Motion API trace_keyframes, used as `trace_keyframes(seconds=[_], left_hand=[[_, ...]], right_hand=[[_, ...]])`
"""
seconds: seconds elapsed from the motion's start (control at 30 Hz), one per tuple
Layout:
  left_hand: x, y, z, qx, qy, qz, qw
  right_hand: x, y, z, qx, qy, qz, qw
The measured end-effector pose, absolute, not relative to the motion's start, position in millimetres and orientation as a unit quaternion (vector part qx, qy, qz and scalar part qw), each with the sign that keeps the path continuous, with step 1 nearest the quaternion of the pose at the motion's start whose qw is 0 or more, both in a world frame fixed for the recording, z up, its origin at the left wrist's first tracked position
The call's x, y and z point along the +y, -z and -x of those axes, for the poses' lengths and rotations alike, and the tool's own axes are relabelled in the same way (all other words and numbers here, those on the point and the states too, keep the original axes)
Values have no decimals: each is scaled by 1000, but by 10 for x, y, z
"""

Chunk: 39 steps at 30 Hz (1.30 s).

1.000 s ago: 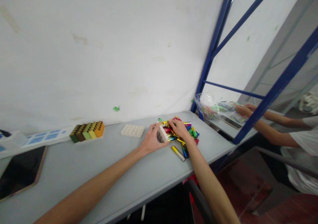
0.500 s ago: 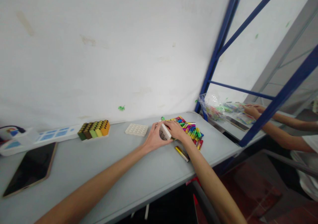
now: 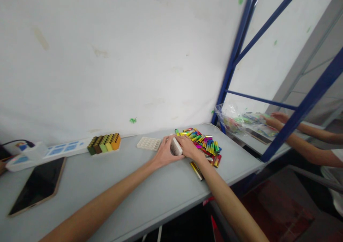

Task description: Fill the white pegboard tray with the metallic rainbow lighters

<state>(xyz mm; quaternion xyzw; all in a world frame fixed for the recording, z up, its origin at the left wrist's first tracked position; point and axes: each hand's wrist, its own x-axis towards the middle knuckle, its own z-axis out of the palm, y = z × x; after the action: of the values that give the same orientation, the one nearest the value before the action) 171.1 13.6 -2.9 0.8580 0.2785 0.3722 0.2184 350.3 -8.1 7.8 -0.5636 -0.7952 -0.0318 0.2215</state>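
Bunched tubes [image 3: 104, 143] stood left of the tray [image 3: 148, 144]. Just right of the tray, the left hand [image 3: 163, 153] had its fingers clamped on a tilted holder [image 3: 176, 146], probably light and stiff, best gripped by its edges. The right hand [image 3: 188, 147] touched it, finger grip indiscernible. Loose tubes [image 3: 211, 147], likely slick, lay farther right.

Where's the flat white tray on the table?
In the head view, the white tray lies left of centre, between the multicoloured block and the left hand, near the wall.
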Motion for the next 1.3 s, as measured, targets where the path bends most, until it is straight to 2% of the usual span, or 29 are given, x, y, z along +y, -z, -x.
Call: trace_keyframes(seconds=[0.57, 1.13, 1.3], left_hand=[[125, 63, -1602, 289, -358, -860, 220], [-202, -63, -1038, 324, -292, -889, 141], [-269, -53, -821, 321, -299, -890, 123]], right_hand=[[-188, -88, -3428, -797, 19, 577, 179], [-156, -69, -3584, -788, 12, 574, 220], [-245, -154, -3496, -778, 32, 569, 263]])
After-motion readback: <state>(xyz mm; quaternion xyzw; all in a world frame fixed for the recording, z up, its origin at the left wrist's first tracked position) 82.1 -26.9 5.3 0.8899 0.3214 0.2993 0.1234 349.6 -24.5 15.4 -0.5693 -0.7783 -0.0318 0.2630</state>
